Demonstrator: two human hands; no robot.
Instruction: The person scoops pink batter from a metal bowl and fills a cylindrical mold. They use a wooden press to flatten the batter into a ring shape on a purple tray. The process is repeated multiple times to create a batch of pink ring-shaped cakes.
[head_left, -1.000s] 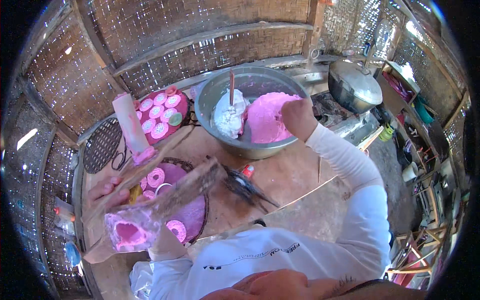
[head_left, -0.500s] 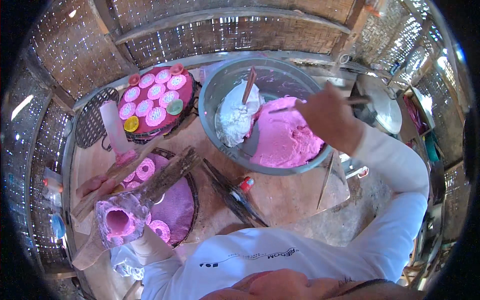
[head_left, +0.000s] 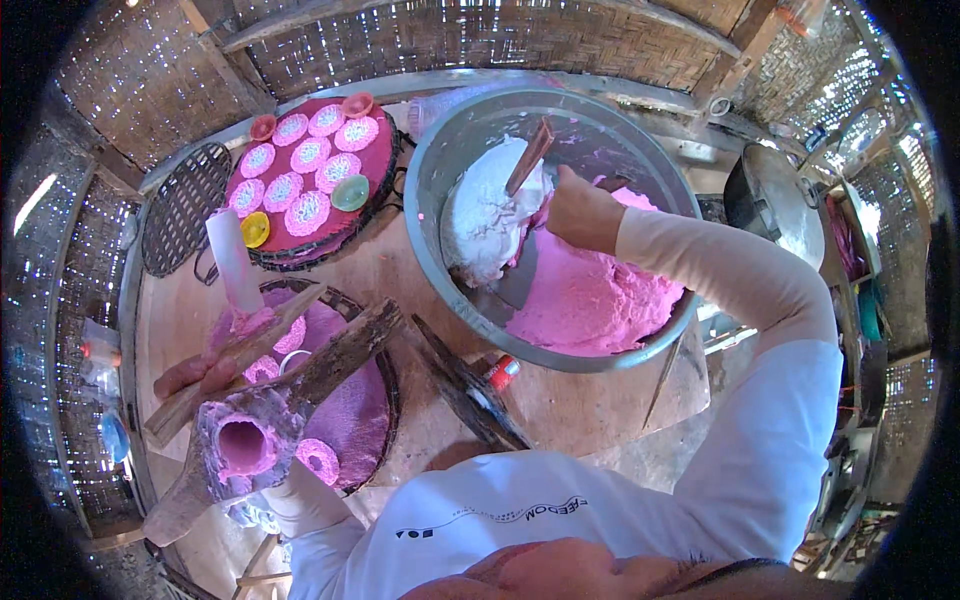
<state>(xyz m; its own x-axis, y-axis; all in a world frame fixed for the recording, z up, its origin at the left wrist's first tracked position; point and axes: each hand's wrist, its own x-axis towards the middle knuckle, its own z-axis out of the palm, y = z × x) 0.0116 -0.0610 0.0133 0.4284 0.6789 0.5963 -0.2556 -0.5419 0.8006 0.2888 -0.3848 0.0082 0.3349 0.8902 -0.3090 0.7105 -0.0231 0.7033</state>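
A lidded pot (head_left: 778, 205) stands near a woven wall (head_left: 450, 50).

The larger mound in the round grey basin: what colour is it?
The large soft mound is pink, showing best in the head view.

Working remotely, I see woven walls (head_left: 420, 45) beyond the far and left edges of the wooden surface (head_left: 560, 410), daylight pricking through their gaps between timber posts (head_left: 738, 50), and grey floor (head_left: 645, 450) past its near right corner

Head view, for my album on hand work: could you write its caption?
Left hand holding a pink-smeared wooden tool, right hand over a grey basin of pink dough.
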